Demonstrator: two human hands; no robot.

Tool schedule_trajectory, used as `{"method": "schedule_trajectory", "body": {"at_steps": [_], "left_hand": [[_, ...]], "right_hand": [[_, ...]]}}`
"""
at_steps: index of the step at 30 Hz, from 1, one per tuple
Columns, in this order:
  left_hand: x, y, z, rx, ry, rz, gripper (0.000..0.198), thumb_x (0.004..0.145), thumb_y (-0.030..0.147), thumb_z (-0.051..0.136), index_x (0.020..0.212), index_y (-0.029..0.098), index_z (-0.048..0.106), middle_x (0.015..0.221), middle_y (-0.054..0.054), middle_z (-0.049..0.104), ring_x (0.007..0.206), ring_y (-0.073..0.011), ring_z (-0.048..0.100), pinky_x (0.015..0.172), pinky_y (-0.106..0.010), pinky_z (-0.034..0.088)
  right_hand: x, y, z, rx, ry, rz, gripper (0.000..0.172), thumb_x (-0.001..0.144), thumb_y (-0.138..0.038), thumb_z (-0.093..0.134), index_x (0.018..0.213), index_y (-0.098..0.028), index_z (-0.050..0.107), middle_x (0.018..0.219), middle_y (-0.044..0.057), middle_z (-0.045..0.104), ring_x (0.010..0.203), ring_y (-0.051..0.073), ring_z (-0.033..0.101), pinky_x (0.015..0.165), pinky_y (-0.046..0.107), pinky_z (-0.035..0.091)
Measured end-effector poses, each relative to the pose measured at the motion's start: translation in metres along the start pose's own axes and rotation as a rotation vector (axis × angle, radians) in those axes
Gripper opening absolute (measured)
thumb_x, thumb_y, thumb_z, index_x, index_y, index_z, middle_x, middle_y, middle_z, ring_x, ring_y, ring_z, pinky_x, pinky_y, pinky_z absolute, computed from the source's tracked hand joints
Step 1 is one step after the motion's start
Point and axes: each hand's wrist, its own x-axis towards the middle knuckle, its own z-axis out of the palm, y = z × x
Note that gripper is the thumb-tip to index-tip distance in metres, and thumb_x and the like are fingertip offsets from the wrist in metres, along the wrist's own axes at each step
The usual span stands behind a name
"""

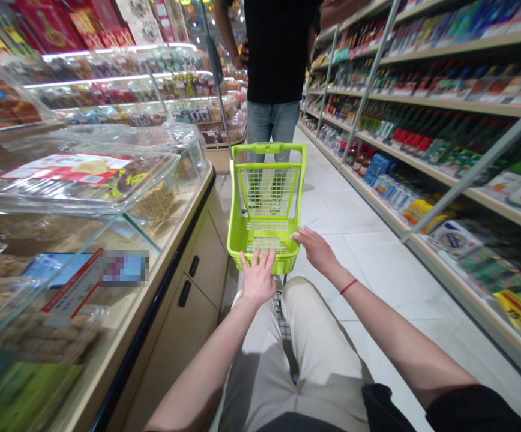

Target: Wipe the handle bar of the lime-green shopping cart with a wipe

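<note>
A bright green plastic shopping basket [232, 210] stands upright just beyond my knees, its lattice bottom and far wall showing. Over its near rim lies my left hand [258, 276], fingers spread and resting on the edge. At the basket's right near corner is my right hand [317, 247], its fingers stretched toward the side rim, with the fingertips at or against it. A red cord circles my right wrist. Neither hand is wrapped around anything. My legs in light trousers [319, 336] extend below the basket.
A glass-edged display counter [174, 222] with packed foods runs close along the left. Shelves [458, 102] of bottles and packages line the right. Beyond the basket stands a person [275, 54] in a black top and jeans. Pale tiled floor [364, 258] lies between.
</note>
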Motion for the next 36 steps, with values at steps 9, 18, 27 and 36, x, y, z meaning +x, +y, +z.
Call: {"method": "schedule_trajectory", "body": {"at_steps": [9, 18, 27, 36], "left_hand": [[0.001, 0.007, -0.001, -0.008, -0.034, 0.018, 0.085, 0.075, 0.023, 0.051, 0.156, 0.02, 0.023, 0.16, -0.008, 0.034, 0.147, -0.0317, 0.028, 0.119, -0.069, -0.002], [0.004, -0.041, -0.004, 0.063, 0.074, -0.031, 0.08, 0.073, 0.014, 0.051, 0.15, 0.005, 0.032, 0.155, -0.018, 0.04, 0.145, -0.0289, 0.034, 0.124, -0.046, 0.018], [0.002, -0.042, 0.004, 0.066, 0.103, -0.006, 0.08, 0.072, 0.011, 0.05, 0.15, 0.005, 0.034, 0.154, -0.016, 0.043, 0.14, -0.0262, 0.04, 0.122, -0.041, 0.024], [0.002, -0.034, 0.009, 0.099, 0.108, 0.083, 0.065, 0.083, 0.017, 0.047, 0.146, 0.006, 0.041, 0.149, -0.016, 0.049, 0.142, -0.0238, 0.041, 0.12, -0.039, 0.029]], "right_hand": [[0.007, -0.046, 0.005, 0.406, 0.23, 0.361, 0.039, 0.076, -0.011, 0.044, 0.099, -0.019, 0.074, 0.103, 0.004, 0.074, 0.092, 0.019, 0.069, 0.087, 0.035, 0.057], [-0.025, -0.047, 0.021, -0.103, 0.007, -0.02, 0.036, 0.085, -0.016, 0.062, 0.121, -0.018, 0.065, 0.12, 0.015, 0.066, 0.121, 0.033, 0.054, 0.11, 0.06, 0.037], [-0.035, -0.044, 0.046, -0.119, 0.071, -0.132, 0.046, 0.086, 0.002, 0.044, 0.124, -0.014, 0.065, 0.137, 0.019, 0.061, 0.132, 0.026, 0.053, 0.113, 0.052, 0.042], [-0.03, -0.111, 0.077, -0.046, 0.064, -0.165, 0.049, 0.094, -0.009, 0.04, 0.141, -0.012, 0.053, 0.145, 0.018, 0.054, 0.139, 0.026, 0.046, 0.117, 0.049, 0.04]]}}
